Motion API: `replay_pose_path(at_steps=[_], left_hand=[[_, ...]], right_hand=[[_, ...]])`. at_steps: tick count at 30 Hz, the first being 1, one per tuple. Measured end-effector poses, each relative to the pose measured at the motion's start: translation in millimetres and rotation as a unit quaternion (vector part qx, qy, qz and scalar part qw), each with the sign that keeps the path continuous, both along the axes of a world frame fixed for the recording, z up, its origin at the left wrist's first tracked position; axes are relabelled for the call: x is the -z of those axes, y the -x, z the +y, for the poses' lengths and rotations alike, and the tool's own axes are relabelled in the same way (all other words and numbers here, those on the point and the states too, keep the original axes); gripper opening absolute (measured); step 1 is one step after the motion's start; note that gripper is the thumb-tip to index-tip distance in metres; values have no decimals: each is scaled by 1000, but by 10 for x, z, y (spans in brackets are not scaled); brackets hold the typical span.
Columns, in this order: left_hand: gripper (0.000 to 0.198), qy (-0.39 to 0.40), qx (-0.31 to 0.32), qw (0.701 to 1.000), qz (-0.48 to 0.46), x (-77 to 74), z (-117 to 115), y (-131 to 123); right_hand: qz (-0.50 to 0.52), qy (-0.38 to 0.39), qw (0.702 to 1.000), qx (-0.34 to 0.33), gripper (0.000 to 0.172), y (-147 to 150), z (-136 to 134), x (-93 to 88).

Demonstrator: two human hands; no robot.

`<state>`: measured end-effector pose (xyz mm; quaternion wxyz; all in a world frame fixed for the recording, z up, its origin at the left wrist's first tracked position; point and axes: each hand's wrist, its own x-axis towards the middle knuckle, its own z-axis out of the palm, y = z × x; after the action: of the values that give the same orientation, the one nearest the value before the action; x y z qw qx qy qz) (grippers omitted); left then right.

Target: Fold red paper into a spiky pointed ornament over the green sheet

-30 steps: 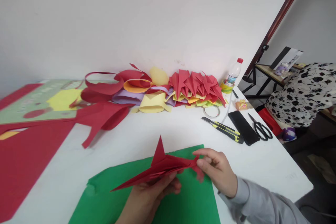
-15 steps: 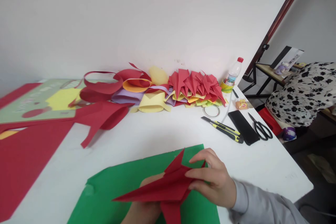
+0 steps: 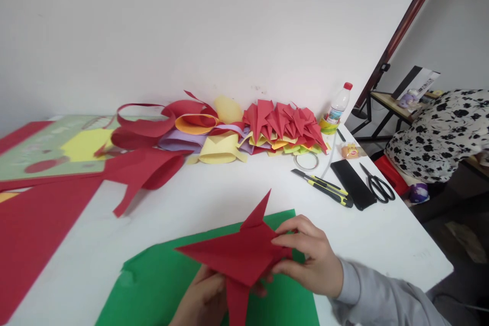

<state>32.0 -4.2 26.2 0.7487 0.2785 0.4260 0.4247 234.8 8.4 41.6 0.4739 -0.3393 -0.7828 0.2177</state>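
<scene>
Turning flatter since a moment before, the red folded paper piece (image 3: 239, 257) faced the camera over the green sheet (image 3: 160, 285) (near table edge), gripped by right hand (image 3: 305, 260) fingers and left hand (image 3: 204, 300).

One bottle (image 3: 338, 104), one scissors (image 3: 378, 187), one tape roll (image 3: 306, 161), one green sheet (image 3: 160, 280)

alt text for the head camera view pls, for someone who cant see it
Two hands hold a folded red paper shape above a green sheet on a white table: the left hand grips from below, the right hand pinches its right end. Against the wall lies a pile of red, yellow and purple paper pieces, with a utility knife, scissors and a bottle to the right.
</scene>
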Motion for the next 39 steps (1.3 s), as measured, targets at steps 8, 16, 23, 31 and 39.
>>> replay_pose_path(at_steps=[8,16,23,31,39], left_hand=[[35,-13,25,995,-97,-127,100,-46],[33,31,-4,999,-5,-87,54,-63],[29,27,28,999,-4,-138,75,-73],[24,12,29,999,11,-110,86,-77],[32,25,-4,999,29,-150,95,-83]], right_hand=[[-6,0,1000,23,24,9,2,5],[3,24,1000,14,33,2,4,22],[30,80,996,13,35,-21,11,39],[14,45,999,14,37,-15,17,32],[84,93,992,34,27,-2,-16,-38]])
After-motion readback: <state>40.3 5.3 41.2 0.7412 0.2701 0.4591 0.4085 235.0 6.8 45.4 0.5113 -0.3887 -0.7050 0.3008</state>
